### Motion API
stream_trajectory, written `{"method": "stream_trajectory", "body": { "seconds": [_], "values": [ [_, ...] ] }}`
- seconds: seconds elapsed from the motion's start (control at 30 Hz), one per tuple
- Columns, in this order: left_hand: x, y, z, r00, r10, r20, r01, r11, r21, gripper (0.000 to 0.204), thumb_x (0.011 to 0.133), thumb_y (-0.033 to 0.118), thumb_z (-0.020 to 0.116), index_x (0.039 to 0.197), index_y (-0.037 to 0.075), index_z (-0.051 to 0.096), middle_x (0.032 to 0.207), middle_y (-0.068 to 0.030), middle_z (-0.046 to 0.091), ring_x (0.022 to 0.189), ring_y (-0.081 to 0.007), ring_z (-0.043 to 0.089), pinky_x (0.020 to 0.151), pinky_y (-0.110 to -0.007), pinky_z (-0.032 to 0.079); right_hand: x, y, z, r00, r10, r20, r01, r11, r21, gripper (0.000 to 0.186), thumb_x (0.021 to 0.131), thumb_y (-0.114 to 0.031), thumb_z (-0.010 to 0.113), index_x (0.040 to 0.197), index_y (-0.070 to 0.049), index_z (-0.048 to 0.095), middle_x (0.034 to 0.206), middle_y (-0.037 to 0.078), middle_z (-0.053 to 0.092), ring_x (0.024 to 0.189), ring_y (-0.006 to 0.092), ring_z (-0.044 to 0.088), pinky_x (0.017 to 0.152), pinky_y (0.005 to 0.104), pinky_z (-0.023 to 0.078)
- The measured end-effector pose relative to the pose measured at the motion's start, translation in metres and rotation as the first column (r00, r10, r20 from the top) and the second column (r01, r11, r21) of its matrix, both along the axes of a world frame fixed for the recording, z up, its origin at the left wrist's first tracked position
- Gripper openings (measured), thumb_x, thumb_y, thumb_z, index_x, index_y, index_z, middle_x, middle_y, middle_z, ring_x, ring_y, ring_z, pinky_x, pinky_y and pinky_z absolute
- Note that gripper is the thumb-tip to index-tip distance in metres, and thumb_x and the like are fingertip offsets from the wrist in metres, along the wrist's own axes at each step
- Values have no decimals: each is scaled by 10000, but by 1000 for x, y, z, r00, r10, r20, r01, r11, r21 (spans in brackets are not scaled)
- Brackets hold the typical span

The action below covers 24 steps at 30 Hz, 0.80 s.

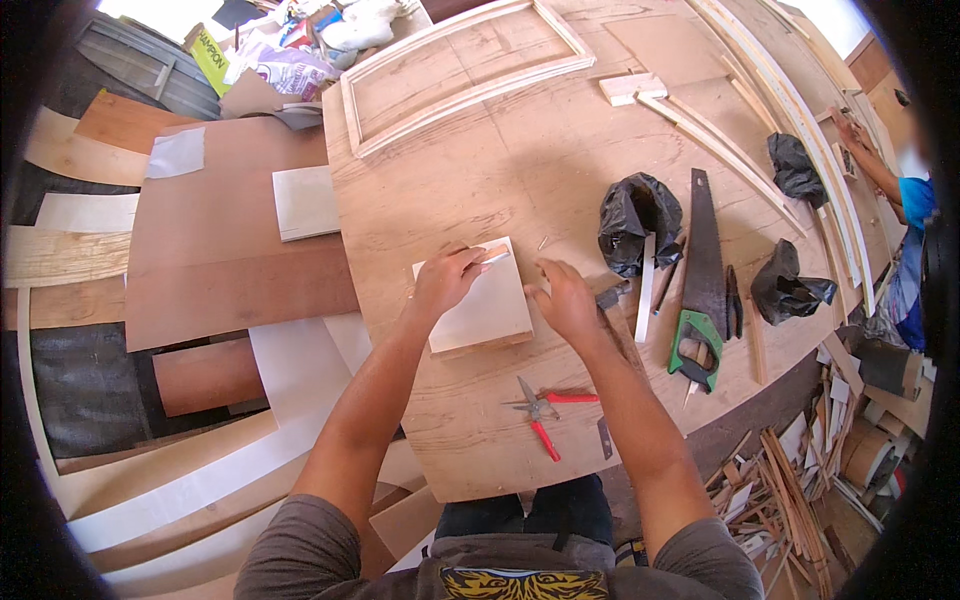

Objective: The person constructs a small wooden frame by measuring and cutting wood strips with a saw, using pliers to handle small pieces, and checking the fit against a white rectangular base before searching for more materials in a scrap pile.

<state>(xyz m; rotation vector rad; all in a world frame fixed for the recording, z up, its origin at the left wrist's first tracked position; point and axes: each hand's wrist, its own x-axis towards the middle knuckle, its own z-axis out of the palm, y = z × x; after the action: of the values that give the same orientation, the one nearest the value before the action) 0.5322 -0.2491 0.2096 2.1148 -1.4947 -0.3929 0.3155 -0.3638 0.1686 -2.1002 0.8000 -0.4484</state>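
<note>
A square, pale wooden block lies on the plywood table in front of me. My left hand rests over its far left part, thumb and fingers pinching a short wood strip against the top. Just off the block's right edge is my right hand, its fingers loosely bent, thumb and forefinger apart, and nothing visible between them. A hammer lies partly hidden beside my right forearm. Nearer to me, snips with red handles lie with their blades spread.
Right of my hands are a green-handled handsaw, pliers, a white strip and an opened black plastic bag. A wooden frame lies at the far side. Another person's arm reaches in at the far right.
</note>
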Motion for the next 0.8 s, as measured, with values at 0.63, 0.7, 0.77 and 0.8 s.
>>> {"method": "stream_trajectory", "body": {
  "seconds": [0.63, 0.7, 0.77, 0.8],
  "values": [
    [29, -16, -44, 994, -103, -29, 99, 988, -115, 222, 838, 137, 782, 1032, 38, 737, 937, -98, 660, 900, -294, 639, 761, -392, 535, 75, -27, -36, 985, -43, 169, 30, 996, 80, 257, 811, -137, 741, 1034, -23, 680, 978, 198, 679, 930, 395, 652, 812, 474, 511],
    [31, -17, -44, 993, -114, -41, 108, 987, -122, 222, 839, 127, 780, 1032, 27, 733, 953, -107, 668, 918, -296, 642, 762, -387, 537, 76, -27, -36, 989, -54, 140, 38, 993, 115, 262, 807, -139, 746, 1032, -22, 681, 965, 194, 682, 916, 393, 650, 811, 470, 511],
    [32, -17, -44, 983, -101, -151, 83, 990, -116, 231, 849, 93, 769, 1054, 1, 718, 999, -130, 682, 886, -291, 661, 736, -376, 546, 74, -25, -36, 992, -68, 108, 51, 987, 151, 267, 802, -141, 752, 1029, -21, 683, 952, 190, 684, 901, 391, 648, 809, 466, 511],
    [32, -16, -42, 983, -104, -150, 88, 990, -111, 231, 849, 93, 769, 1054, 1, 718, 999, -130, 682, 886, -291, 661, 736, -376, 546, 73, -23, -31, 988, -83, 131, 59, 983, 175, 301, 788, -99, 771, 1062, -9, 686, 907, 169, 683, 822, 328, 648, 758, 416, 517]
  ]
}}
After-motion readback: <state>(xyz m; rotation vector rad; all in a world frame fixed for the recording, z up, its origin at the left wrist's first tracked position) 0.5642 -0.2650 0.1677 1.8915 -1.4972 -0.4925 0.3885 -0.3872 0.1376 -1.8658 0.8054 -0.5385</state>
